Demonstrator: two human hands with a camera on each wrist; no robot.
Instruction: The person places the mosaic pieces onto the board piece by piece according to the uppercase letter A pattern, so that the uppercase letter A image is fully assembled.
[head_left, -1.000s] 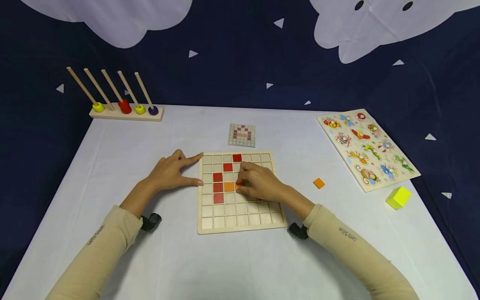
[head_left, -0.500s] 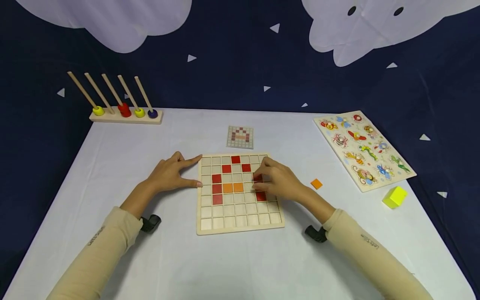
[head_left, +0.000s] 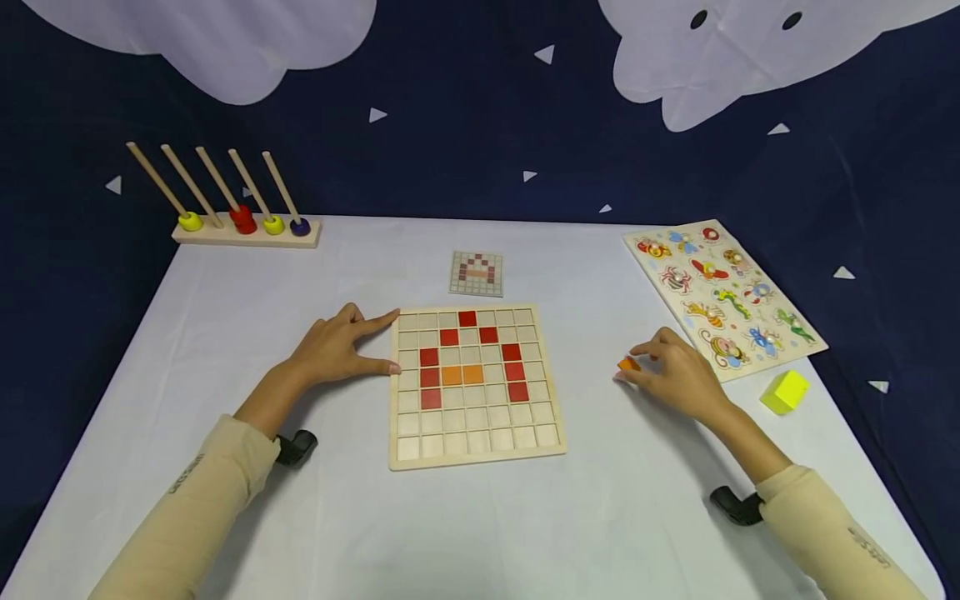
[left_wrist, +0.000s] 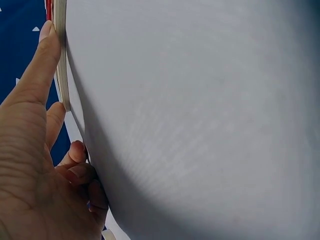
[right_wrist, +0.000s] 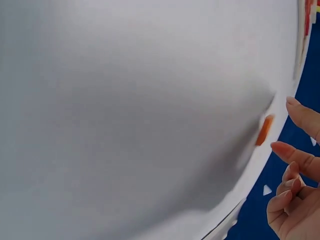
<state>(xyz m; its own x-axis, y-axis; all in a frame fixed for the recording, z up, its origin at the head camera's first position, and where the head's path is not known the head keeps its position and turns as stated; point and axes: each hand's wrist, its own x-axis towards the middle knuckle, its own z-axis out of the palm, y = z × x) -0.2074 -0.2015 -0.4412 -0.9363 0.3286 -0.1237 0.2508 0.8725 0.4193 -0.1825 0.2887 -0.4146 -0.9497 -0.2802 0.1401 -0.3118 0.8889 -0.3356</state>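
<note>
A wooden grid board (head_left: 478, 418) lies mid-table with several red tiles (head_left: 513, 372) and two orange tiles (head_left: 462, 375) in its cells. At its left edge, my left hand (head_left: 328, 346) touches with forefinger and thumb spread, the forefinger at the top corner. The left wrist view shows those fingertips against the board's side (left_wrist: 61, 55). My right hand (head_left: 678, 375) is to the right of the board, thumb and forefinger parted around a loose orange tile (head_left: 627, 363). In the right wrist view, a gap shows between the fingertips and that orange tile (right_wrist: 265, 131).
A small pattern card (head_left: 476, 274) lies behind the board. At the back left stands a peg stacker (head_left: 246, 237) with coloured rings. An insect puzzle board (head_left: 723, 300) and a yellow block (head_left: 784, 392) lie on the right. A dark cloth (head_left: 465, 150) hangs behind the table.
My right hand has left an orange tile in the board beside the first one and moved right to the loose orange tile. My left hand has stayed at the board's edge.
</note>
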